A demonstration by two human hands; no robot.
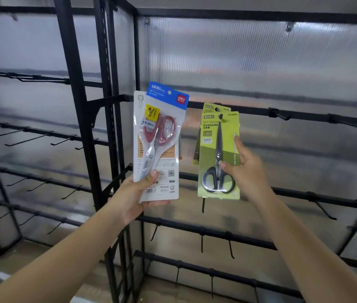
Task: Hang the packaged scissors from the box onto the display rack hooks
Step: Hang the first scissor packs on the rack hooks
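On the blue-topped scissors pack (159, 136) I read the red "deli" logo and "180mm" on a small label, plus "Household" near the barcode. On the green scissors card (219, 154) I make out "SCISSORS", "GRIP" and "NO.5002"; the smaller print is illegible.

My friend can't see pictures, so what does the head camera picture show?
Two hands hold scissor packs at a black display rack: the left hand grips a red-handled scissors pack, while the right hand pinches a green scissors pack hanging on a hook. Many other hooks are bare.
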